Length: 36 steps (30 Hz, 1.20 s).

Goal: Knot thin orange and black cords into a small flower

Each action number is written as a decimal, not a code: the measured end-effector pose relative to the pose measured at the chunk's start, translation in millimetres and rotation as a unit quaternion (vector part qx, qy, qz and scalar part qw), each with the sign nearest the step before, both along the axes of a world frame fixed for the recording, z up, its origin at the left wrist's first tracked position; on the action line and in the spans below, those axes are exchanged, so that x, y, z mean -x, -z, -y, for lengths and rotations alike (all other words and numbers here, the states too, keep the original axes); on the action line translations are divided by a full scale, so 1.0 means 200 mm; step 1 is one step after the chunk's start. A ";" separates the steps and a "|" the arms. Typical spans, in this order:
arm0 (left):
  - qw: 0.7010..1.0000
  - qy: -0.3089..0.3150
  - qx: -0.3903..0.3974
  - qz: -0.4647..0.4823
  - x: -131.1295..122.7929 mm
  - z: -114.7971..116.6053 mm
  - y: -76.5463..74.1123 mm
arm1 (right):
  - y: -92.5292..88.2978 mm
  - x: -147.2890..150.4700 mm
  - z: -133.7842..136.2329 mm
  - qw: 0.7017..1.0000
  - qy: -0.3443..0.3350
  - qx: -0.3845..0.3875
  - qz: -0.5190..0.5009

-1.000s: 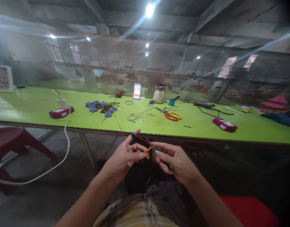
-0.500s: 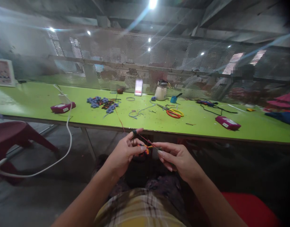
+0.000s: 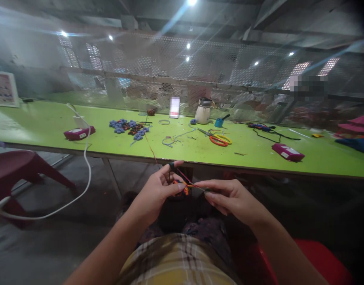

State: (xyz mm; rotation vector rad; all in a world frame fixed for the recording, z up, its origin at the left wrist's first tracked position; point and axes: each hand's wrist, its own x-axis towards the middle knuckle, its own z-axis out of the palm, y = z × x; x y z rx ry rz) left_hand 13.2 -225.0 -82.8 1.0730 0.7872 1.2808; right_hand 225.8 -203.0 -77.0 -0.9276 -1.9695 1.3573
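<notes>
My left hand [image 3: 158, 190] pinches a small orange and dark crochet piece [image 3: 182, 187] below the front edge of the green table [image 3: 253, 158]. Its forefinger is raised and carries a dark ring, with a red yarn strand [image 3: 152, 150] running over it up onto the table. My right hand [image 3: 231, 196] is closed on a thin crochet hook [image 3: 203, 189] whose tip points left into the piece. Both hands hover over my lap.
On the table lie a heap of blue and dark crocheted flowers [image 3: 130, 129], orange and yellow scissors [image 3: 219, 139], two magenta boxes [image 3: 79, 133] [image 3: 288, 152], a white kettle [image 3: 203, 112] and a phone [image 3: 174, 107]. A white cable [image 3: 86, 158] hangs off the edge. A dark red chair [image 3: 18, 166] stands at left.
My right hand has turned flatter and drawn the hook slightly to the right. My left hand keeps its pinch on the piece. The view has shifted a little.
</notes>
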 end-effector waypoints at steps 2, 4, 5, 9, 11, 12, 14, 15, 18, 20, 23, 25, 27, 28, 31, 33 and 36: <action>1.000 -0.003 0.002 -0.005 0.00 0.00 -0.01 | -0.02 -0.01 0.00 1.000 0.002 -0.010 0.013; 1.000 -0.007 0.005 -0.012 -0.01 0.00 -0.01 | -0.03 0.00 0.01 1.000 0.005 -0.014 0.019; 1.000 -0.008 0.005 -0.014 -0.01 0.01 -0.01 | -0.03 0.00 0.01 1.000 0.007 -0.015 0.020; 1.000 -0.009 0.007 -0.018 -0.01 0.01 -0.02 | -0.04 0.02 0.01 1.000 0.028 -0.002 0.006; 1.000 -0.002 0.010 -0.014 -0.01 0.02 -0.02 | -0.03 0.04 0.01 0.999 0.048 0.021 -0.015; 1.000 0.002 0.010 -0.010 -0.01 0.02 -0.02 | -0.02 0.05 0.01 0.997 0.056 0.037 -0.028; 1.000 0.007 0.010 -0.004 0.00 0.02 -0.02 | 0.00 0.06 0.01 0.994 0.067 0.064 -0.053; 1.000 0.007 0.010 -0.003 0.00 0.02 -0.02 | 0.00 0.06 0.01 0.993 0.071 0.073 -0.064; 1.000 0.000 0.010 -0.002 0.00 0.02 -0.02 | 0.01 0.06 0.01 0.990 0.075 0.086 -0.087; 1.000 0.003 0.012 -0.004 0.00 0.02 -0.02 | 0.02 0.06 0.01 0.989 0.073 0.089 -0.095; 1.000 0.012 0.011 -0.010 0.00 0.03 -0.02 | 0.02 0.07 0.01 0.988 0.073 0.093 -0.100; 1.000 0.009 0.010 -0.012 0.00 0.03 -0.03 | 0.02 0.07 0.01 0.987 0.075 0.092 -0.105; 1.000 0.003 0.014 -0.010 0.00 0.03 -0.03 | 0.02 0.08 0.01 0.987 0.077 0.091 -0.110; 1.000 0.002 0.017 -0.007 0.00 0.02 -0.03 | 0.02 0.08 0.01 0.986 0.077 0.091 -0.112; 1.000 0.003 0.021 0.003 0.00 0.02 -0.02 | 0.02 0.09 0.00 0.986 0.080 0.091 -0.115; 1.000 0.003 0.019 0.010 0.00 0.02 -0.02 | 0.01 0.09 0.00 0.986 0.080 0.089 -0.116; 1.000 0.008 0.006 0.022 0.00 0.02 -0.01 | 0.01 0.09 0.00 0.986 0.075 0.089 -0.117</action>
